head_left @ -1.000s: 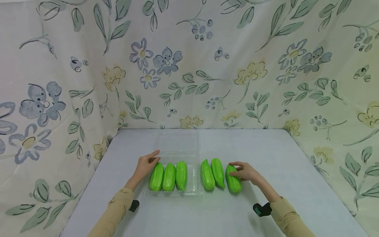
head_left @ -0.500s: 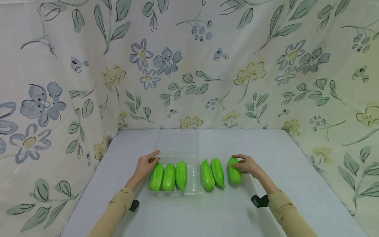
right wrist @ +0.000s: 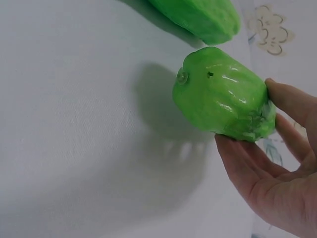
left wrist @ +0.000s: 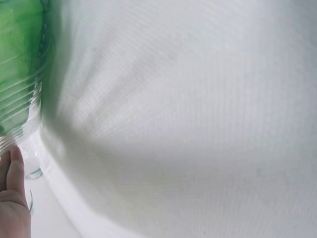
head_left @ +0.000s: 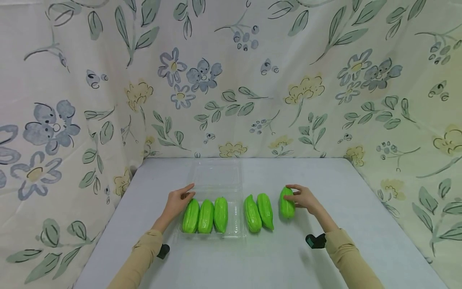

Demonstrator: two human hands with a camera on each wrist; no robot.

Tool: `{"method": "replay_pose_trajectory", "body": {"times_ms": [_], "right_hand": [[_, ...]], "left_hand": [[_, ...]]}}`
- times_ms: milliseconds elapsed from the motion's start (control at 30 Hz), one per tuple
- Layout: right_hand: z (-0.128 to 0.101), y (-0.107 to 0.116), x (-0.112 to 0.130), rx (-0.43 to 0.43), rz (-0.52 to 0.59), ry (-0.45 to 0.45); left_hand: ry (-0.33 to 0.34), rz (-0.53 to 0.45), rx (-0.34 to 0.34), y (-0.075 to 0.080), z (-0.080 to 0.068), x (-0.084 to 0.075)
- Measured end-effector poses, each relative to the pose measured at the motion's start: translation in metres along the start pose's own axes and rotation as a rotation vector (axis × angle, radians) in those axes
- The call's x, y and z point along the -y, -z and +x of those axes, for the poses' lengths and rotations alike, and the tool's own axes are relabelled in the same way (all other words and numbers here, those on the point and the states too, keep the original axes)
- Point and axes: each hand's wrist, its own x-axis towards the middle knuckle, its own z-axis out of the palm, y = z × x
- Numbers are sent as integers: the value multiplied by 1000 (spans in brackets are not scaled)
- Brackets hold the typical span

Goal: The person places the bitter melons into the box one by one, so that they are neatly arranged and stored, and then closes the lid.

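My right hand [head_left: 306, 199] pinches a glossy green bitter melon [head_left: 286, 208] between thumb and fingers. In the right wrist view, that bitter melon [right wrist: 218, 94] points its blunt end away from the hand, its shadow falling on the table apart from it. Two more bitter melons [head_left: 253, 214] [head_left: 265, 210] lie to its left. A clear plastic clamshell box [head_left: 236, 218] with its lid laid back holds three bitter melons [head_left: 206, 216] side by side. My left hand [head_left: 177, 200] rests at the box's left side; in the left wrist view its straight fingers [left wrist: 16, 171] touch the ribbed wall.
The white table [head_left: 288, 261] carries all of this. The box's transparent lid [head_left: 216, 172] lies flat behind it. A floral curtain [head_left: 223, 80] hangs behind the table and along both sides. Dark wrist cameras [head_left: 315, 241] stick out below the sleeves.
My right hand has lifted the bitter melon and carried it a little away from me and slightly right. The left hand and the box have stayed in place.
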Motion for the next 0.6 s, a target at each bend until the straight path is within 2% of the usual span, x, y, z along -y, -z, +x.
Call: {"method": "replay_pose_trajectory", "body": {"times_ms": [600], "right_hand": [[1, 1, 13, 1, 40, 43]], "left_hand": [[-5, -10, -3, 1, -1, -3]]}}
